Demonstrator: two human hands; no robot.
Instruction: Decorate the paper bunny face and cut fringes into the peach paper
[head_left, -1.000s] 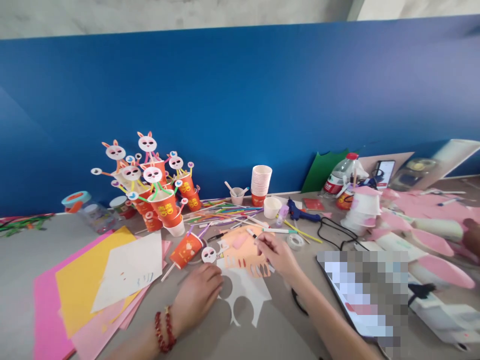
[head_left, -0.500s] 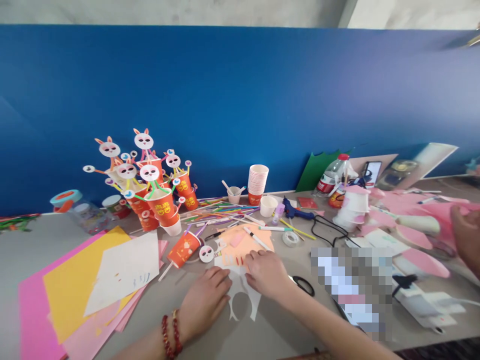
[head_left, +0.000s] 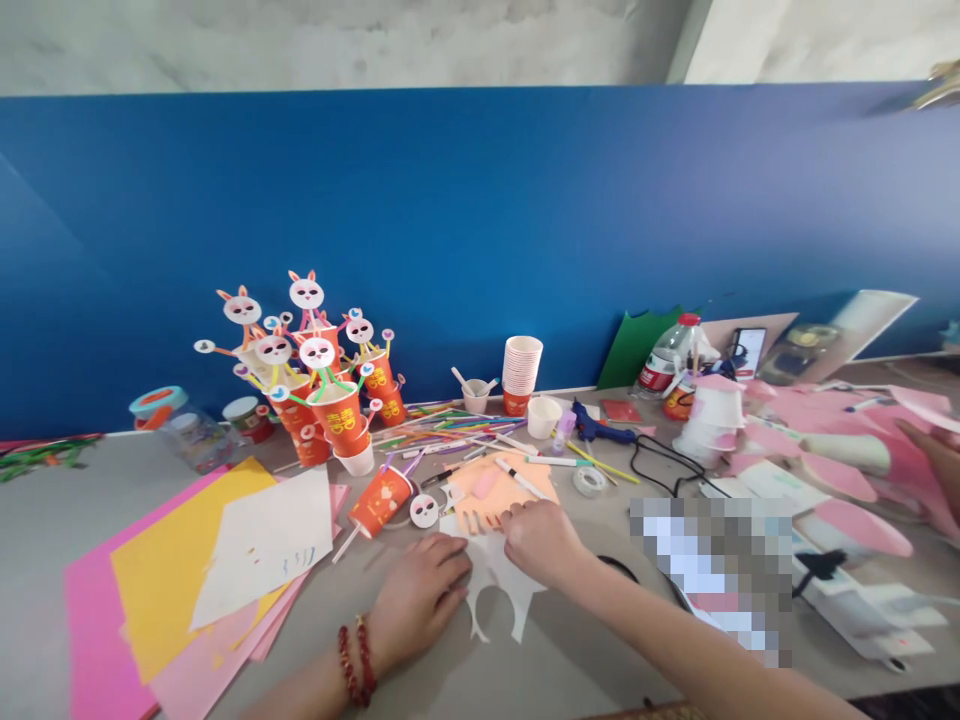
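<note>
A white sheet of paper (head_left: pixel 504 572) with a round cut-out lies on the table in front of me. My left hand (head_left: pixel 429 588), with red bead bracelets at the wrist, lies on its left edge, fingers stretched out. Over the right part of the sheet, my right hand (head_left: pixel 541 540) has its fingers bent and pressed together; what they hold, if anything, is hidden. Small orange-tinted paper strips (head_left: pixel 480 521) lie just left of those fingertips, at the edge of an orange paper sheet (head_left: pixel 465 477). A rabbit-face disc (head_left: pixel 424 511) sits beside a tipped orange paper cup (head_left: pixel 381 500).
Cup rabbits (head_left: pixel 336 415) stand at the back left, above coloured sheets (head_left: pixel 169 560). Straws, stacked cups (head_left: pixel 522 370), a tape roll (head_left: pixel 589 482) and a glue gun (head_left: pixel 600 425) lie behind. Black-handled scissors (head_left: pixel 621 568) are partly under my right arm. Another person's hand (head_left: pixel 934 460) is at far right.
The view has shifted slightly, so everything sits a little lower and further right. My right hand's fingers have curled in more tightly near the strips; my left hand stays on the sheet.
</note>
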